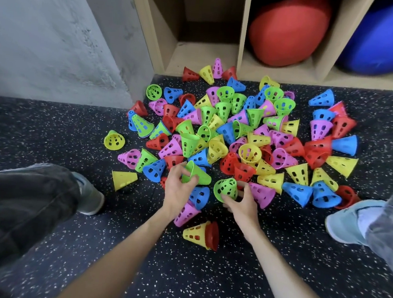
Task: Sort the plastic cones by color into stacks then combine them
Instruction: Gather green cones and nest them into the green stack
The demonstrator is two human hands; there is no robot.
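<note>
Green cone (197,175) gripped in left hand (177,188), 2nd green cone (225,189) in right hand (240,202); nest w/ rims aligned, same direction.

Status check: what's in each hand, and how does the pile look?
Left hand gripping one green cone. Right hand gripping another green cone. Mixed pile unsorted on the floor, no stacks yet. Nothing blocking.

left hand (178,187): forearm bare, extended forward, fingers curled shut around a green cone (197,176) | right hand (240,204): forearm bare, extended forward, fingers clasping another green cone (225,189) | hands near, apart
</note>
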